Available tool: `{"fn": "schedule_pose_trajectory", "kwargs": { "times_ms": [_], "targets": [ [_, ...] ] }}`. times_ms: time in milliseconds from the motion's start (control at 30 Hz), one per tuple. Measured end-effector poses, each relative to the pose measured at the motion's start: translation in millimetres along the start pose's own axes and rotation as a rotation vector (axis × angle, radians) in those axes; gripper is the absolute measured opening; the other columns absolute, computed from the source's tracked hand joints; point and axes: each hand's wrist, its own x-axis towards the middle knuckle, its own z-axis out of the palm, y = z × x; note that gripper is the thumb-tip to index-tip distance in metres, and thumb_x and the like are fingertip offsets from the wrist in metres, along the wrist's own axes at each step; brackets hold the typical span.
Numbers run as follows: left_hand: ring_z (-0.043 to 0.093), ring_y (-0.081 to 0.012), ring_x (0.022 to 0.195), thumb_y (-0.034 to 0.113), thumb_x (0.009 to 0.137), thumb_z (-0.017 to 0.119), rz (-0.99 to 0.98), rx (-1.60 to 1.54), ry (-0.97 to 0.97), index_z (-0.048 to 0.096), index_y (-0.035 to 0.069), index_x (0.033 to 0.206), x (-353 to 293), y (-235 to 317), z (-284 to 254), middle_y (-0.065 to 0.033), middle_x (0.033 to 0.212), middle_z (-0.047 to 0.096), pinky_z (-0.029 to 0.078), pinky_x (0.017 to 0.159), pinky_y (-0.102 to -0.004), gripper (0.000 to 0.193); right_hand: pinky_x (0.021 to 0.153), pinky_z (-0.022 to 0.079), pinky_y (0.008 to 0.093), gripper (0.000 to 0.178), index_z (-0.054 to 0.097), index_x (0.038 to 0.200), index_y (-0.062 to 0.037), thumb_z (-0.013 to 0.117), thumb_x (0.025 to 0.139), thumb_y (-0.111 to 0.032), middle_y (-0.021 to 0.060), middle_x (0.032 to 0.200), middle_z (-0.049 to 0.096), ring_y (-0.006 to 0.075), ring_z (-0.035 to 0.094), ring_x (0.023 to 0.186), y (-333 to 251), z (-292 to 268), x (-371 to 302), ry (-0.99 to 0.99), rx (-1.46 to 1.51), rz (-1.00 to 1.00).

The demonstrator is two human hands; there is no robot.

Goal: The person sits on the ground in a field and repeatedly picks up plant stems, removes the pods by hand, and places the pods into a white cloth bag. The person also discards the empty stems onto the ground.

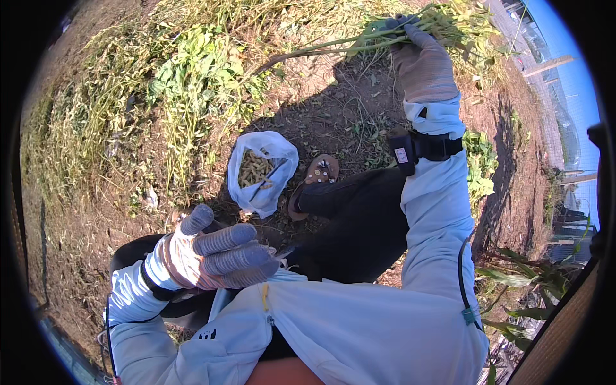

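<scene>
My right hand (420, 61), in a grey-and-tan work glove, is stretched out to the far right and closed around a bean plant (359, 45). The plant's bare brown stem end points left, and its green leaves spread out past my fingers. Close to my body, my left hand (221, 253) wears a matching glove, with its fingers extended, the thumb apart and no object visible in it. Between my feet, a white plastic bag (282, 157) stands with its mouth wide, and several dry-looking pods (255, 170) lie inside it.
Cut, yellowing plants (192, 83) are heaped across the far and left ground. My sandalled foot (322, 169) is just right of the bag. A wire fence (571, 128) runs along the right side, with broad-leaved green stalks (513, 279) near its lower end.
</scene>
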Motion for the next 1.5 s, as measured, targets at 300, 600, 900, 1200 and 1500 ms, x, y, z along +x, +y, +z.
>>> {"fn": "schedule_pose_trajectory", "kwargs": {
  "times_ms": [300, 600, 900, 1200, 1500],
  "targets": [
    [0.038, -0.029, 0.133, 0.003, 0.072, 0.071, -0.182, -0.059, 0.025, 0.058, 0.022, 0.119, -8, -22, 7, -0.005, 0.144, 0.037, 0.027, 0.109, -0.0608, 0.052, 0.066, 0.052, 0.0261, 0.022, 0.061, 0.107, 0.0021, 0.059, 0.093, -0.015, 0.0067, 0.084, 0.065, 0.0168, 0.064, 0.073, -238, -158, -88, 0.499, -0.777, -0.394],
    [0.043, -0.0312, 0.128, -0.002, 0.069, 0.069, -0.233, 0.025, 0.011, 0.063, 0.017, 0.112, 10, -28, 20, -0.0074, 0.135, 0.046, 0.034, 0.107, -0.0541, 0.047, 0.057, 0.05, 0.0251, 0.014, 0.056, 0.101, -0.0064, 0.055, 0.096, -0.019, 0.0066, 0.088, 0.066, 0.0144, 0.06, 0.066, -115, -274, -295, 0.828, -0.533, -0.245],
    [0.042, -0.0319, 0.129, -0.006, 0.067, 0.063, -0.195, -0.008, -0.061, 0.062, 0.015, 0.116, 22, -23, 35, -0.008, 0.137, 0.045, 0.033, 0.108, -0.0524, 0.053, 0.055, 0.051, 0.0334, 0.041, 0.059, 0.108, -0.0048, 0.055, 0.093, -0.042, 0.0098, 0.092, 0.066, 0.0181, 0.064, 0.068, 74, -390, -340, 1.295, -0.569, 0.368],
    [0.043, -0.0368, 0.126, -0.01, 0.064, 0.061, -0.364, -0.056, -0.288, 0.062, 0.016, 0.121, 9, -22, 56, -0.0089, 0.134, 0.048, 0.037, 0.105, -0.0484, 0.062, 0.109, 0.031, 0.0479, 0.09, 0.027, 0.143, -0.0092, 0.073, 0.075, -0.046, 0.0218, 0.146, 0.029, 0.0379, 0.03, 0.133, 13, -288, -270, 1.475, -1.948, 0.16],
    [0.044, -0.0375, 0.124, -0.006, 0.07, 0.061, -0.483, -0.186, -0.444, 0.058, 0.017, 0.125, -3, -37, 107, -0.0122, 0.137, 0.044, 0.042, 0.101, -0.045, 0.06, 0.114, 0.008, 0.0549, 0.109, 0.005, 0.151, -0.0242, 0.046, 0.07, -0.084, 0.0181, 0.156, -0.005, 0.0396, 0.0, 0.143, -6, -341, -205, 1.28, -1.452, 0.671]
  ]
}}
